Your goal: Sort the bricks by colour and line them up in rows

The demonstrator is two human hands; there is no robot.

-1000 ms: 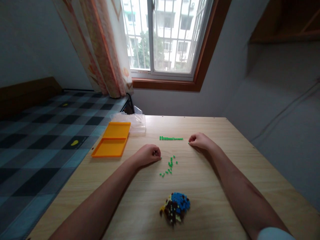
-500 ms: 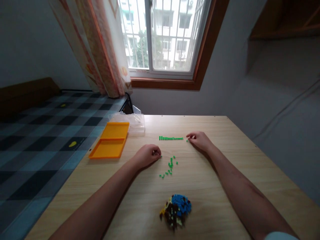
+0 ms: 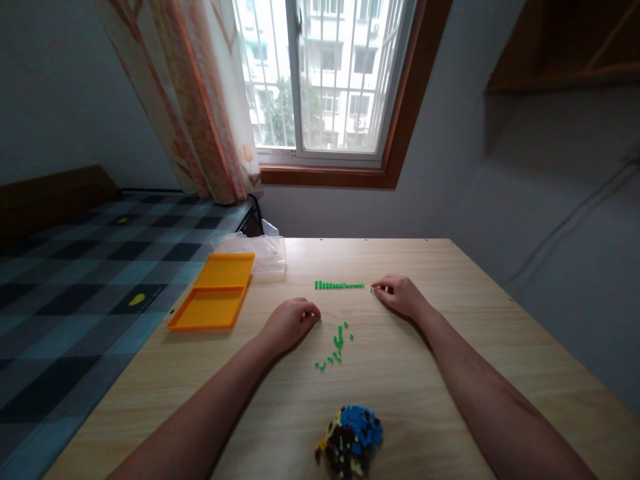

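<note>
From the head view, we see a counter (image 3: 425, 380) of pale, smooth wood with fine grain. Near its middle lies a straight row of green bricks (image 3: 340, 285), glossy little blocks, taller at the left end and lower towards the right. Below the row, loose green bricks (image 3: 339, 341) straggle in a crooked line.

Our left hand (image 3: 290, 325), fingers curled and narrowed, pinches a tiny green piece (image 3: 320, 320) at its fingertips, just left of the scatter. Our right hand (image 3: 400, 295) has its fingertips drawn narrow at a single green brick (image 3: 371, 290), just off the row's right end; we cannot tell whether it is gripped. Nearest us sits a rough heap of blue, dark brown and yellowish pieces (image 3: 360, 430). At the left lie a shallow, rectangular orange tray (image 3: 210, 308) in two sections and clear plastic boxes (image 3: 270, 257) behind it.

Compared with half a second ago, the right fingertips have closed in on the single green brick, which they then stood clear of. The left hand keeps its curl, and the row looks unchanged.
</note>
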